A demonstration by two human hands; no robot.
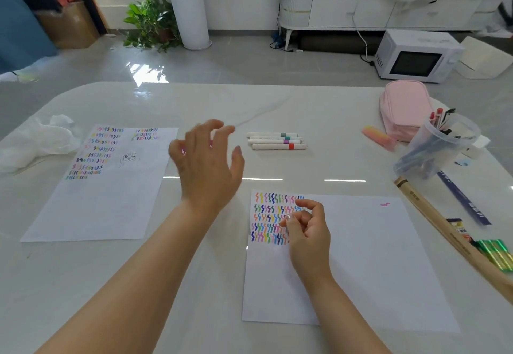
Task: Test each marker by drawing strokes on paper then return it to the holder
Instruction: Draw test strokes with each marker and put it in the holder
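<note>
Several white markers [277,140] with teal, green, purple and red bands lie side by side on the table, beyond both hands. My left hand [206,162] hovers above the table left of them, fingers spread and holding nothing; bits of pink show behind its fingers, and I cannot tell what they belong to. My right hand [309,229] rests on the near sheet of paper [366,259], fingers loosely curled and empty, over rows of coloured strokes [270,220]. A clear plastic holder [441,145] with pens stands at the right.
A second sheet [111,201] with strokes lies at the left, crumpled white plastic [36,143] beyond it. At the right are a pink pencil case [404,109], a pink-orange block [379,138], a blue ruler [466,201], a long wooden box [441,229] and green pens [497,255].
</note>
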